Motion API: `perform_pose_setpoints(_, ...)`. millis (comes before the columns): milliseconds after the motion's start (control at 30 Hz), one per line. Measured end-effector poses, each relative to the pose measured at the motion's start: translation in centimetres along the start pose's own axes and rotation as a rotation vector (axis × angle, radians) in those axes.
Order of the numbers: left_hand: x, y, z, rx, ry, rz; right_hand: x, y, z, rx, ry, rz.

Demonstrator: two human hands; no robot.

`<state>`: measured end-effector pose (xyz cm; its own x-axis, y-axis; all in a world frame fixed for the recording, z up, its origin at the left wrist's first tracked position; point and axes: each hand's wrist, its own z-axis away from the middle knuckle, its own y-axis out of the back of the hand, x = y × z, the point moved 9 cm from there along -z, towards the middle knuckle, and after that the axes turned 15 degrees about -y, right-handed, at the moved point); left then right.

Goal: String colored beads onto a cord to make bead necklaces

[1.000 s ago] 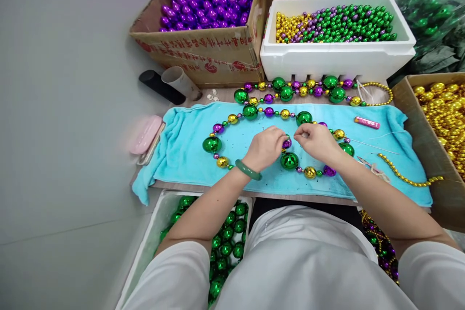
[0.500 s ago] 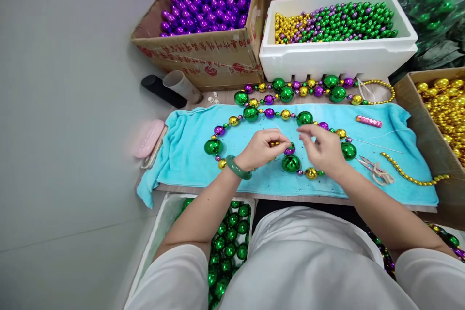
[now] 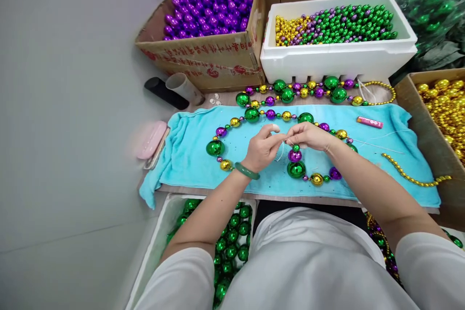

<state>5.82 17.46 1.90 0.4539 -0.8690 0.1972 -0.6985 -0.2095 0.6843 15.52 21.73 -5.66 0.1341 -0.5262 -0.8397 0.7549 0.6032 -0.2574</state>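
Note:
My left hand [image 3: 264, 146], with a green bangle [image 3: 247, 171] at its wrist, pinches a thin white string [image 3: 281, 152] between thumb and a finger. My right hand [image 3: 308, 135] meets it fingertip to fingertip, also pinching the string just above a small green bead [image 3: 296, 147]. From there hangs a bead strand, with a purple bead [image 3: 294, 156] and a large green bead [image 3: 296, 169] lowest. The strand of green, gold and purple beads loops over the blue towel [image 3: 192, 155]. Part of it lies hidden behind my hands and forearms.
Behind the towel lies another bead strand [image 3: 286, 95], before a carton of purple beads [image 3: 203, 65] and a white foam box [image 3: 337, 60]. A pink lighter [image 3: 369, 122], a needle [image 3: 378, 145] and a gold bead string [image 3: 407, 174] lie right. A gold-bead carton [image 3: 425, 111] stands beside them.
My right hand has moved left to meet my left hand and now pinches the string. The strand end with the green and purple beads has shifted slightly right. My right forearm now covers the scissors.

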Motion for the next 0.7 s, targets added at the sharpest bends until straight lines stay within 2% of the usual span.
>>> perform_pose_setpoints(133, -1.3, 0.0, 2.0, 0.202, 0.208, 0.071, 1.1, 1.8, 0.4, 0.182, -0.019, -0.071)
perform_pose_setpoints(267, -1.7, -0.8, 4.4, 0.387, 0.404, 0.153, 2.3, 3.2, 1.3, 0.375, -0.077, 0.033)
perform_pose_setpoints(467, -3.0, -5.5, 8.7, 0.548, 0.873, 0.52, 3.3, 5.6, 3.2, 0.693, -0.169, 0.366)
perform_pose_setpoints(567, -2.7, -8.2, 9.5, 0.706, 1.062, 0.882, 3.9, 6.0, 3.5, 0.742, -0.188, 0.466)
perform_pose_setpoints(700, -1.9, -10.9, 9.9, 0.879, 1.249, 1.262, 5.4, 6.5, 3.6, 0.748, -0.213, 0.408)
